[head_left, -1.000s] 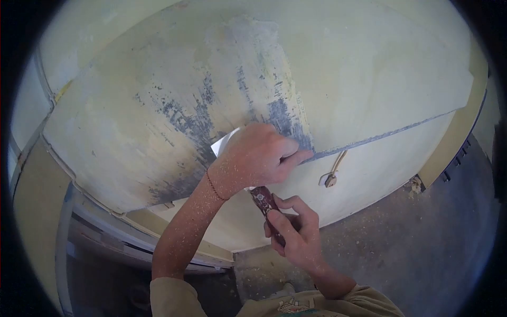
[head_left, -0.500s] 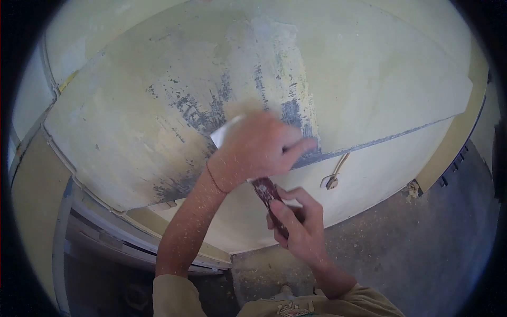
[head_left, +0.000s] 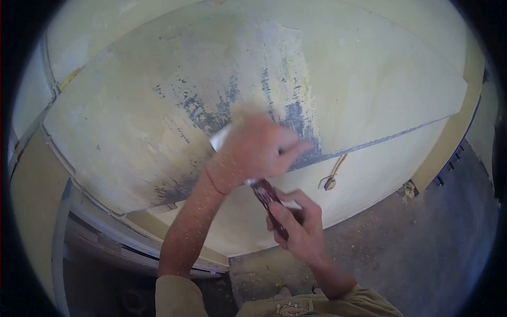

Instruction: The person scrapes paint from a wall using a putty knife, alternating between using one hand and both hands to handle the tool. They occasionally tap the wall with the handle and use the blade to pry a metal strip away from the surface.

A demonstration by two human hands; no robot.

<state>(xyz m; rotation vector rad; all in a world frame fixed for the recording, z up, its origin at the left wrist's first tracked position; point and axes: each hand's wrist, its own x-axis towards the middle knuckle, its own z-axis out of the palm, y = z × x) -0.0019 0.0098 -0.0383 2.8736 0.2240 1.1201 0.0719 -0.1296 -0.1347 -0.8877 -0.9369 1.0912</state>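
Note:
A paint scraper (head_left: 266,196) with a dark red, paint-flecked handle and a wide metal blade lies slantwise against a pale, peeling surface (head_left: 369,79). My right hand (head_left: 302,224) is wrapped round the handle's lower half. Over the blade end is my left hand (head_left: 253,150), its fingers bent and pressing, smeared by motion. One corner of the shiny blade (head_left: 221,136) shows to the left of that hand; the rest of the blade is hidden beneath it. Dark streaks of bared surface (head_left: 198,108) surround the left hand, and small pale flakes fly about both forearms.
The surface ends at a rough lower edge (head_left: 391,137). Below it a cable with a small fitting (head_left: 330,182) hangs by the lower wall. Debris lies scattered over the grey floor (head_left: 369,253). At lower left runs a frame with a ledge (head_left: 100,198).
Both hands and the scraper keep nearly the same place, with the left hand shifting slightly. A pale blur of flakes above the left hand has grown. The view has tilted a little.

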